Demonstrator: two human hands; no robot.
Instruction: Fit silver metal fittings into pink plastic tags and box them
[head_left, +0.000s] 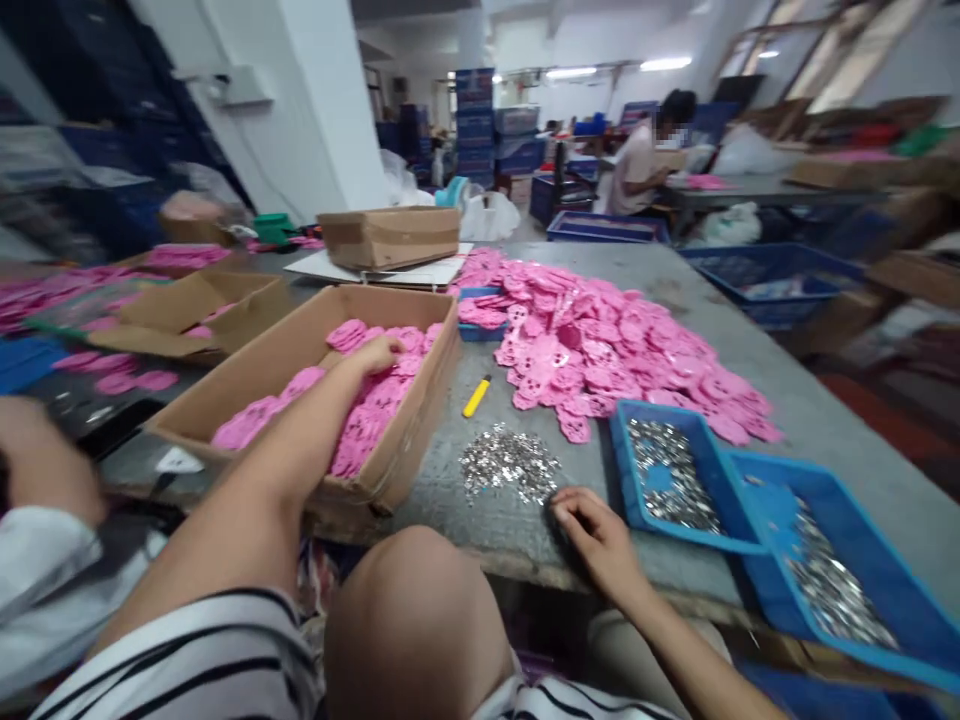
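My left hand (382, 352) reaches into a cardboard box (409, 450) and touches the flat pink pieces (367, 425) stacked there in rows. Its fingers are curled down, and whatever they may hold is hidden. By the table's near edge, my right hand (589, 525) rests with curled fingers at the border of a heap of small shiny metal parts (510, 462); anything between the fingertips is too small to make out. A big pile of pink pieces with cut-out holes (600, 345) spreads beyond the metal heap. Between box and pile lies a yellow cutter knife (477, 397).
Two blue trays (622, 470) (862, 520) with metal parts stand at the right. A small blue tray (480, 330) sits behind the knife. Other cardboard boxes (390, 240) (202, 310) are behind and left. Someone's arm (45, 470) shows at far left; another person (637, 170) sits farther back.
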